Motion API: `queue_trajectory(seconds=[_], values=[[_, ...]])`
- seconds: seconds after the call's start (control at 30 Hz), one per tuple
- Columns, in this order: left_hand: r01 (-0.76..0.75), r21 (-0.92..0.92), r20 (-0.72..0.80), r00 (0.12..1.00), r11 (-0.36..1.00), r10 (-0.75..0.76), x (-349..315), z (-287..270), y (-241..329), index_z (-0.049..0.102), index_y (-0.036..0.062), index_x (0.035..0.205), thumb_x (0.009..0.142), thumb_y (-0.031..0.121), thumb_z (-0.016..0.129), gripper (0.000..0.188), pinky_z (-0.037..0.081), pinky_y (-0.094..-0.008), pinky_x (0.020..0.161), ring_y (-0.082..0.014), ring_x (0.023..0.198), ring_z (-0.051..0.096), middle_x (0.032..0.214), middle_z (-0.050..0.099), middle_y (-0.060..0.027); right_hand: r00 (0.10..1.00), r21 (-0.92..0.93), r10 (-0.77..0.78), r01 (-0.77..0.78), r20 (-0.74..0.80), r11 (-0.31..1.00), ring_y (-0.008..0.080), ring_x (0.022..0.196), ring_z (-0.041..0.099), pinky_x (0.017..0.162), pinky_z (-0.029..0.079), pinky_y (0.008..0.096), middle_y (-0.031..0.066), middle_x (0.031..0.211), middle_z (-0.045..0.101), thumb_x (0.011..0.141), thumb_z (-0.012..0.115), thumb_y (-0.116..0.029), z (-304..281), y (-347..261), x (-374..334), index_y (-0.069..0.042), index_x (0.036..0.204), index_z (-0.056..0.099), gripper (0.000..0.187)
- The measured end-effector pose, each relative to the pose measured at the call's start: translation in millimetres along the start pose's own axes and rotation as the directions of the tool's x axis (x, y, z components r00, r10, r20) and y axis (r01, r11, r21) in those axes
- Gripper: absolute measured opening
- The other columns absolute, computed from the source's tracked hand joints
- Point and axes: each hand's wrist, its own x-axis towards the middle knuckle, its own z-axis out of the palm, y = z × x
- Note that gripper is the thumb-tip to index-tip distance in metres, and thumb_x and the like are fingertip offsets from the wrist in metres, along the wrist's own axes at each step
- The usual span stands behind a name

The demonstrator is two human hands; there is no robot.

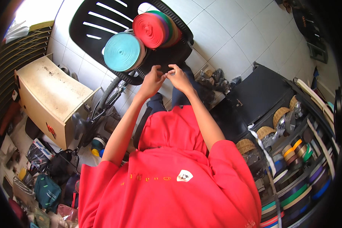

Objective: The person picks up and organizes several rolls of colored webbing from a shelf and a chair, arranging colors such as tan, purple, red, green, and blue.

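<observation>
Out in front of me, my left hand [152, 82] and my right hand [180, 80] meet at the near edge of a black plastic chair [161, 59]. Thumbs and fingertips are bent together in a pinch, nearly touching; anything between them is too small to make out. Just beyond my hands, on the chair seat, lie rolls of flat webbing. A teal roll [122, 51] is nearest my left hand, and a red roll [149, 30] sits behind it to the right. Purple, green [161, 17] and tan rolls are stacked against the red one.
A wooden cabinet [53, 87] and a bicycle wheel [109, 91] stand to the left. Bags, one of them teal [47, 192], crowd the lower left. On the right are a black cabinet [254, 97], wicker baskets [265, 132] and a rack with coloured rolls [292, 197].
</observation>
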Motion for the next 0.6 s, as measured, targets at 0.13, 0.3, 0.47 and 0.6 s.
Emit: queue_trajectory(seconds=[0.13,0.3,0.47,0.6], values=[[-0.022,0.213,-0.399,0.911,0.977,0.107,100,19,14,0.027,-0.0133,0.139,0.081,0.023,0.076,0.084,0.035,-0.049,0.107,-0.0512,0.131,0.037,0.14,0.031,-0.0388,0.988,0.042,-0.075,0.081,-0.137,0.996,0.0247,0.093,0.07,0.082,0.054,0.0352,0.0147,0.107,0.07,0.089,0.067,-0.015,-28,-2,75,-0.002,0.129,0.054,0.044],[0.092,0.305,-0.572,0.813,0.948,0.105,179,22,21,0.012,-0.015,0.143,0.071,0.028,0.085,0.111,0.025,-0.0531,0.114,-0.0566,0.137,0.024,0.148,0.013,-0.042,0.946,0.207,-0.15,0.214,-0.287,0.955,0.0276,0.091,0.068,0.084,0.052,0.038,0.019,0.111,0.067,0.09,0.061,-0.012,-44,-32,142,0.001,0.123,0.059,0.035],[0.149,0.237,-0.617,0.787,0.96,0.03,210,28,-3,0.011,-0.0135,0.146,0.07,0.025,0.084,0.112,0.027,-0.0511,0.115,-0.0547,0.138,0.024,0.149,0.013,-0.042,0.951,0.2,-0.18,0.233,-0.252,0.952,0.0293,0.098,0.066,0.089,0.051,0.039,0.02,0.113,0.065,0.092,0.059,-0.015,-43,-45,174,0.001,0.123,0.06,0.035],[0.133,0.141,-0.613,0.79,0.981,-0.019,213,35,-4,0.017,-0.0134,0.145,0.074,0.023,0.081,0.103,0.029,-0.0478,0.114,-0.0521,0.138,0.027,0.147,0.021,-0.0418,0.96,0.207,-0.173,0.219,-0.22,0.953,0.0308,0.105,0.063,0.093,0.048,0.0397,0.0193,0.116,0.064,0.093,0.059,-0.017,-36,-40,188,0.001,0.124,0.059,0.036]])
